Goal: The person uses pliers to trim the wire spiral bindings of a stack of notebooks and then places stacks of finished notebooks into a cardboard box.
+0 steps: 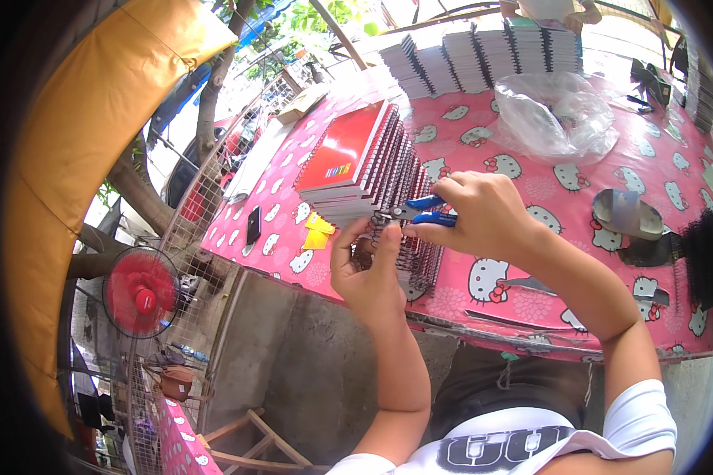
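A tall stack of red-covered spiral notebooks (347,149) stands on the table with its bound edges facing right. More spiral-bound notebooks (421,265) lie at its near side, partly hidden by my hands. My right hand (487,212) is closed around blue-handled pliers (426,204), whose jaws are at a notebook's coil near the stack's front corner. Just below the jaws, my left hand (372,277) pinches the coil end of that notebook between thumb and fingers. The exact spot where jaws and wire meet is too small to make out.
Rows of spiral-bound books (483,59) line the far side, with a person (558,9) behind them. A clear plastic bag (558,115), a phone (253,225), yellow paper slips (318,230), a tape roll (627,214) and black coils (707,257) lie on the pink table (531,178). A red fan (142,291) stands left.
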Motion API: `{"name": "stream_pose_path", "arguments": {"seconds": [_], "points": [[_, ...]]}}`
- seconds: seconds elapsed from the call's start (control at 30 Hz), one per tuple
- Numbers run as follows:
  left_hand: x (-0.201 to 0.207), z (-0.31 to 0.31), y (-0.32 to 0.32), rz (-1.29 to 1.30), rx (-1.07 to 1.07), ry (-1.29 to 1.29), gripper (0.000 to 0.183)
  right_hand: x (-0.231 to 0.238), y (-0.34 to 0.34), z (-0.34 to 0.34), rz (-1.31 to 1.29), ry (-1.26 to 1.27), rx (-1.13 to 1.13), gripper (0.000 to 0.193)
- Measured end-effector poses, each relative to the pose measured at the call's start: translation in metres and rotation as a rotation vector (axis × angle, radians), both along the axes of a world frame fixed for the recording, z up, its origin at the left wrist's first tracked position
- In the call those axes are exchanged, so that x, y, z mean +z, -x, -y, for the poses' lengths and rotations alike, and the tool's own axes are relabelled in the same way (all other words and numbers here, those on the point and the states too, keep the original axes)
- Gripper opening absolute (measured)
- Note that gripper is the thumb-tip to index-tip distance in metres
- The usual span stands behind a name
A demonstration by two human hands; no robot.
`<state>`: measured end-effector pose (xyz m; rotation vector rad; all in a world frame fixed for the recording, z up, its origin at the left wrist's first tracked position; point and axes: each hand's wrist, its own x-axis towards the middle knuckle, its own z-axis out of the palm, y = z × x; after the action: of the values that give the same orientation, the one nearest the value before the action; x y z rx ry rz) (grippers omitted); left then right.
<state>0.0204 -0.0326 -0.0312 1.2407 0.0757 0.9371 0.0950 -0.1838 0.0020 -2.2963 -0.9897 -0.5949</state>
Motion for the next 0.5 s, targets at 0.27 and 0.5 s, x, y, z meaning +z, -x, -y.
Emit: {"name": "stream_pose_path", "arguments": {"seconds": [0.27,0.5], "points": [[0.01,0.008,0.005,0.152,-0.115,0.344,0.018,-0.027,-0.004,0.005,0.31,-0.142,-0.001,0.054],[-0.01,0.003,0.005,0.048,0.008,0.034,0.023,-0.015,0.002,-0.004,0.047,-0.036,0.012,0.058]]}}
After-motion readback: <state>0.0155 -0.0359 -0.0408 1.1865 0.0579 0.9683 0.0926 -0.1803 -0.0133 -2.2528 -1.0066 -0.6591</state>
